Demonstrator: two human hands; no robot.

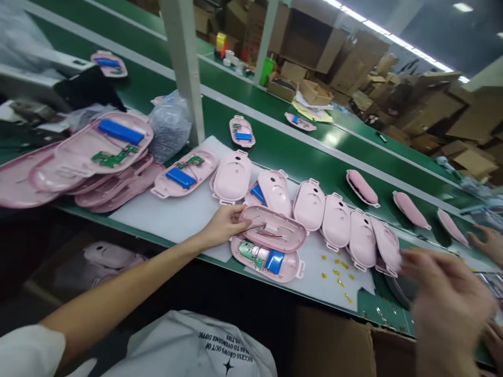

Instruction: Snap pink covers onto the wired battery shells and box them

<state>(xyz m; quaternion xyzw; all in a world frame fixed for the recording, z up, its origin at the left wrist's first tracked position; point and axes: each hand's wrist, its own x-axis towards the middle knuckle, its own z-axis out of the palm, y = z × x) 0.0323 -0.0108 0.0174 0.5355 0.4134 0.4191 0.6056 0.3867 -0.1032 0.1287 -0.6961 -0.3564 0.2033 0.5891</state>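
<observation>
My left hand [226, 226] pinches the left end of a pink shell half [291, 236], tilted up with its hollow side showing. Thin red and dark wires run inside it. Just below lies the matching pink shell half [290, 275], holding a green circuit board [248, 252] and a blue battery [274, 261]. At the right, my right hand [448, 296] is smeared by motion. Its fingertips are close to a tilted pink shell [387, 243] at the end of a row; whether they touch it I cannot tell.
Pink shells [232, 177] line the white foam sheet [173, 222], with small yellow pieces [340, 283] at its right. A shell stack [113, 180] stands left beside a metal post [186, 68]. Another person's hand [489, 243] is far right. A cardboard box [334, 340] sits below the table edge.
</observation>
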